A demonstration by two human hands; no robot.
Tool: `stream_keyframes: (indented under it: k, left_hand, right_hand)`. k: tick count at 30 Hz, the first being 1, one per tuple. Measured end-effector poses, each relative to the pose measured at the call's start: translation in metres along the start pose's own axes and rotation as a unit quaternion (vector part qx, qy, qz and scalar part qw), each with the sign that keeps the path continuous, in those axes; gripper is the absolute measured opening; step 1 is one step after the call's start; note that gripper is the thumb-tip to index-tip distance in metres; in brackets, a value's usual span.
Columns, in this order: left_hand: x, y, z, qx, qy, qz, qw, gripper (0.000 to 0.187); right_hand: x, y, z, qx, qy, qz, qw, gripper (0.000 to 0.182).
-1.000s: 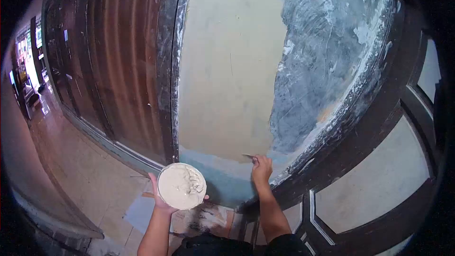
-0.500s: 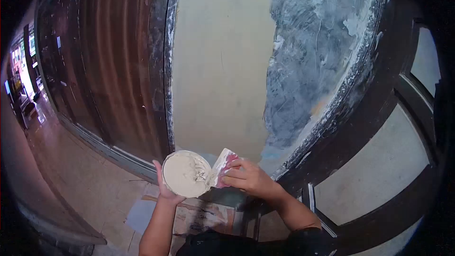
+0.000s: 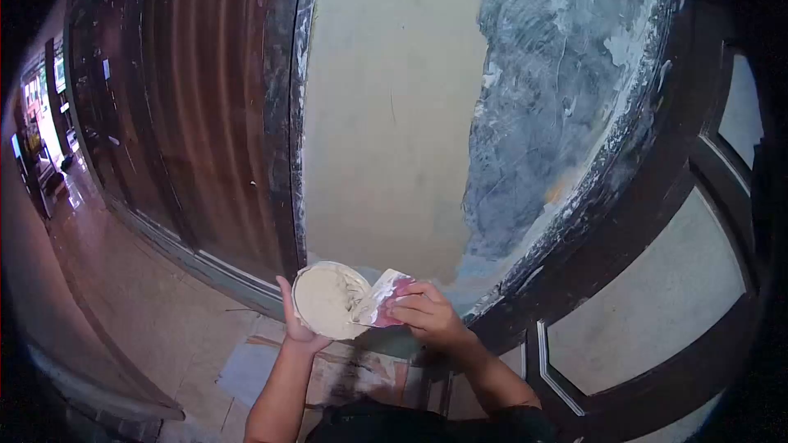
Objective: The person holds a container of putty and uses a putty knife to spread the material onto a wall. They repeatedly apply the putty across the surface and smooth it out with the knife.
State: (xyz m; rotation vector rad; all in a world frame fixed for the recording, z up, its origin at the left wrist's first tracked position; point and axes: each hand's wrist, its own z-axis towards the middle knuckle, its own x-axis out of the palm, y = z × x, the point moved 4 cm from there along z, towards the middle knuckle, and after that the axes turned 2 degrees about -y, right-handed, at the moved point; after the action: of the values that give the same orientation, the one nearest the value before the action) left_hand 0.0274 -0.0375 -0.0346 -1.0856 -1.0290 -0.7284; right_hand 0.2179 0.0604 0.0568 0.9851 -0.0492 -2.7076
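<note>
My left hand (image 3: 302, 326) holds up a round tub (image 3: 297, 312) from below and its left side, the thumb along the rim. Cream-coloured filler paste (image 3: 322, 299) fills the tub, with a rough, dug-out patch on its right side. In my right hand (image 3: 428, 317) is a flat pink putty scraper (image 3: 389, 303), pinched between thumb and fingers and smeared with white paste. Its left edge meets the paste at the tub's right rim. Beyond them stands a wall panel, cream-coated (image 3: 394, 139) on the left and bare mottled grey (image 3: 533, 123) on the right.
To the left is a dark brown wooden door panel (image 3: 205, 115). A dark frame with pale panels (image 3: 648, 295) curves along the right. Stained sheets (image 3: 361, 373) and a pale sheet (image 3: 246, 373) lie on the tiled floor (image 3: 156, 279).
The tub has shifted slightly right with my left hand. My scraper's edge has come further left over the tub's right rim, and the whole view has moved a little.
</note>
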Motion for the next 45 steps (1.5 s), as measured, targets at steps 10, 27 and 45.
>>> stream_keyframes:
  k: [10, 27, 45]
  left_hand:
    - [-0.008, 0.012, -0.001, -0.042, 0.044, -0.023, 0.998, 0.120]
    - [-0.040, -0.011, -0.038, 0.012, -0.006, -0.036, 0.999, 0.120]
    - [-0.057, -0.025, -0.057, 0.053, -0.045, -0.041, 0.997, 0.118]
  right_hand:
    - [-0.023, -0.017, -0.023, 0.119, -0.151, -0.107, 0.976, 0.024]
    - [0.051, -0.163, -0.198, 0.367, -0.125, -0.276, 0.880, 0.015]
    - [0.071, -0.149, -0.216, 0.375, -0.129, -0.239, 0.886, 0.009]
